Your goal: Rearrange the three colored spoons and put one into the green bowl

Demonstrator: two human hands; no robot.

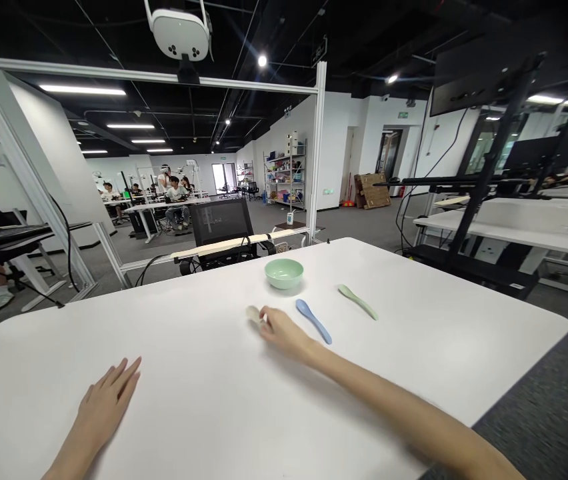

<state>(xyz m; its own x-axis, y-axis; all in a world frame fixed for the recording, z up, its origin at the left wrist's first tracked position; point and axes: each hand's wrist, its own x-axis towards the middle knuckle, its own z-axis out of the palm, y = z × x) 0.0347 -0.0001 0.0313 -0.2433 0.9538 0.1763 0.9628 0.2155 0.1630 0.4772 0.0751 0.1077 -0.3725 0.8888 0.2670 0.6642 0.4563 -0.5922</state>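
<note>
My right hand (280, 331) reaches across the white table (414, 347) with its fingers closed on a pale cream spoon (253, 312), whose bowl sticks out to the left of the fingertips. Just right of that hand lies a blue spoon (313, 321), and further right a green spoon (358, 302). A small mint-green bowl (284, 273) stands beyond them near the far edge. My left hand (107, 399) lies flat on the table near the front left, fingers stretched out, holding nothing.
A black office chair (221, 230) stands behind the table's far edge inside a white metal frame (317, 147). Desks and black stands fill the right side. Several people sit at tables far back on the left.
</note>
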